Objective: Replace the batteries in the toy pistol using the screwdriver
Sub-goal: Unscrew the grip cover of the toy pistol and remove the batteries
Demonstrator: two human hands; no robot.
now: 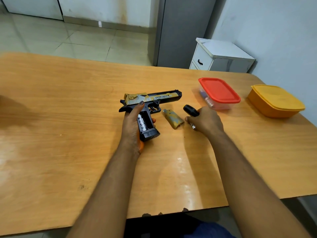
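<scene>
Left hand (132, 121): gripping toy pistol (151, 100) flat on table (68, 117), grip compartment opened upward, battery (142, 123) exposed for removal. Grip cover (173, 120): set aside alongside. Right hand (205, 121): wrapped round screwdriver (190, 110). Red-lidded container (218, 92), yellow container (276, 100): far right.

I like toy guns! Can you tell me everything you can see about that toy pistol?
The toy pistol looks plastic, with a black frame and a gold-and-white slide printed with lettering. It lies on its side on the wooden table, barrel pointing right. Its grip cover is off, showing a battery inside the open grip. The left hand grips the handle.
</scene>
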